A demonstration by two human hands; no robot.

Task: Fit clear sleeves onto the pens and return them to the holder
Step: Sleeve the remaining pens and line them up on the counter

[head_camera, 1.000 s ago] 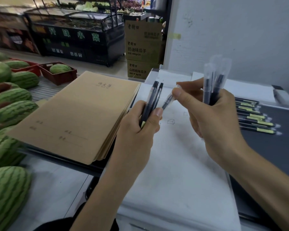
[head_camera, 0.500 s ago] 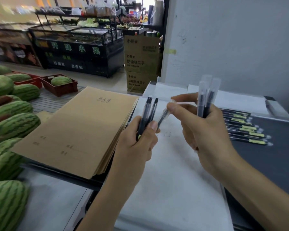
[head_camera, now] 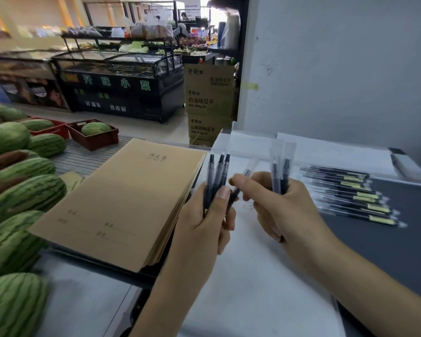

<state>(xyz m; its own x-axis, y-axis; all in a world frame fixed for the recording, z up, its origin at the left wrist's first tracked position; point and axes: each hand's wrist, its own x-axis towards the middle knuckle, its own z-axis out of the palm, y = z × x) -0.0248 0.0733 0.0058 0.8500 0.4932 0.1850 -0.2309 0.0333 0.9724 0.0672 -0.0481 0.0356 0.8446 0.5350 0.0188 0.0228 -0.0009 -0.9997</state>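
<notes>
My left hand (head_camera: 202,224) grips a bunch of three black pens (head_camera: 216,173) upright, their tips pointing up. My right hand (head_camera: 281,205) holds two sleeved pens (head_camera: 281,171) upright in its palm, clear sleeves standing above the fingers. Its thumb and forefinger pinch another pen in a clear sleeve (head_camera: 244,177), slanted toward the left hand's bunch and touching it low down. A row of several sleeved black pens with yellow labels (head_camera: 350,195) lies on the dark surface to the right. No holder shows.
A stack of brown notebooks (head_camera: 122,205) lies left of my hands. White paper (head_camera: 253,276) covers the counter under them. Watermelons (head_camera: 27,198) crowd the far left. A grey wall (head_camera: 338,81) stands behind, with cardboard boxes (head_camera: 209,103) beside it.
The view has tilted up, so both hands sit lower in frame. The pinched sleeved pen has come closer to the left hand's bunch, which now shows three pens.
</notes>
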